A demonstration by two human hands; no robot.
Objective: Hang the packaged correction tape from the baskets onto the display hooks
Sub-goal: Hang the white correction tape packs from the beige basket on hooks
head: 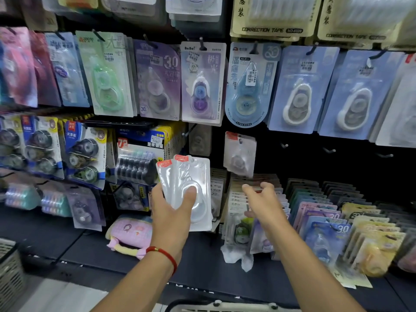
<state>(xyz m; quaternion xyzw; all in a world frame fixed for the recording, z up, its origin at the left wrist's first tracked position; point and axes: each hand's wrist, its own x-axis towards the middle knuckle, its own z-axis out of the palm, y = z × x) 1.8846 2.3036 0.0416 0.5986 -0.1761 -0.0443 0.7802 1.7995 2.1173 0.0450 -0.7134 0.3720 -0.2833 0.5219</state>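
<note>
My left hand [172, 211] grips a small stack of white correction tape packages [195, 174] with red top tabs, held upright in front of the shelf. One matching package [239, 154] hangs on a hook of the dark display wall, up and to the right of the stack. My right hand [262, 200] hovers just below that hanging package, fingers spread and holding nothing. Bare display hooks [329, 150] stick out of the wall to the right of it.
Rows of other correction tape packs [202, 83] hang above. Boxed packs [324, 221] stand in rows on the shelf at right. A pink pouch [130, 235] lies on the shelf. A basket rim [225, 306] shows at the bottom edge, another basket [10, 271] at far left.
</note>
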